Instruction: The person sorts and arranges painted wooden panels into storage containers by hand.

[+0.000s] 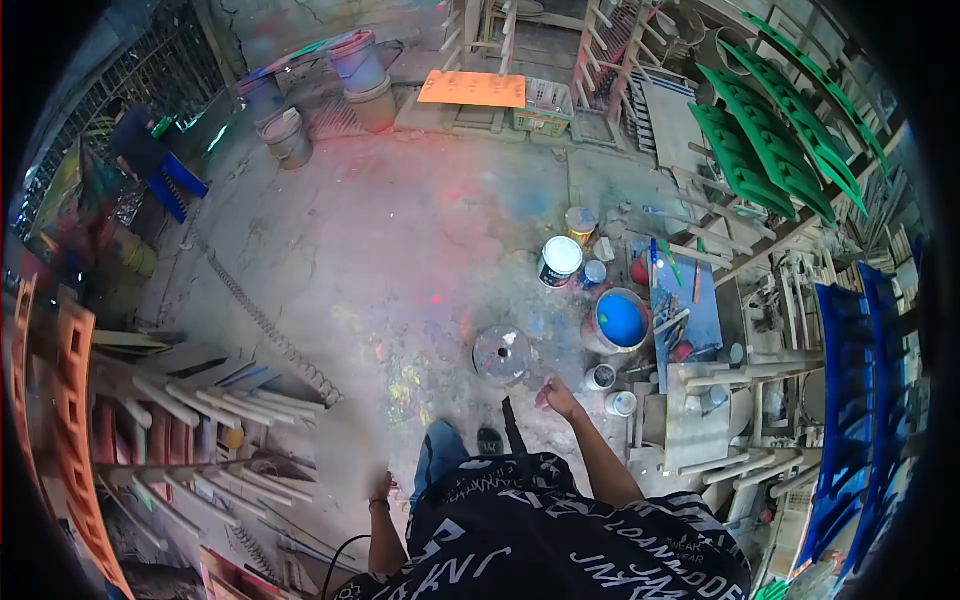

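Observation:
My right hand (556, 394) is held out over the floor, just below and right of a round grey disc (502, 354). Its fingers look bent, and whether they hold anything is too small to tell. My left hand (382, 487) hangs low by my left side, near the wooden rack arms. A blurred pale patch covers part of it, so its fingers are not clear. Right of the disc stand a bucket of blue paint (620, 320), a white-lidded can (561, 260) and smaller cans (601, 377).
Racks hold green panels (760, 140), blue panels (848, 400) and orange panels (75, 400). Buckets (372, 100) and an orange board (471, 89) are at the back. A person (145, 150) stands far left, near a coiled hose (255, 315) on the floor.

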